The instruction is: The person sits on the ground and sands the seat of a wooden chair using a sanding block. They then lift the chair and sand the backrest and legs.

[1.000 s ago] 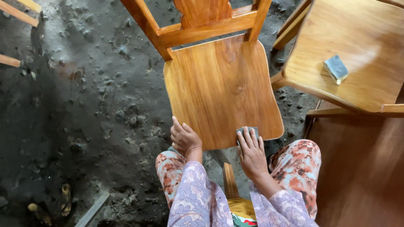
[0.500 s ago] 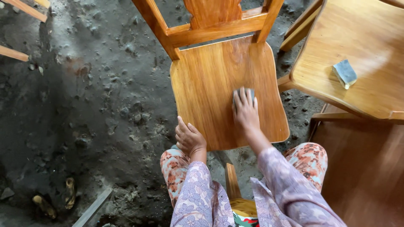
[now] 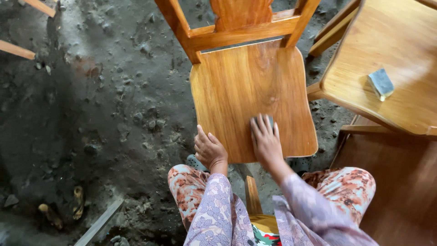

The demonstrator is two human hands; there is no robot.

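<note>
Dirt floor (image 3: 91, 105), second chair (image 3: 400, 54) beside.

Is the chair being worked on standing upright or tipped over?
Upright: the wooden chair shows a level seat facing up, backrest rising at the far edge, with the right hand flat on it.

Warm orange wood on the chair seat (image 3: 255, 91), smooth with a soft sheen and clear grain. Under the right hand (image 3: 266, 143), a grey pad (image 3: 268, 120), mostly hidden. Second chair seat (image 3: 396, 50), same satin wood, carrying a matt grey sanding block (image 3: 380, 84). Floor (image 3: 91, 114) rough, dusty, pitted. Sleeves (image 3: 214, 214) soft floral cloth.
</note>
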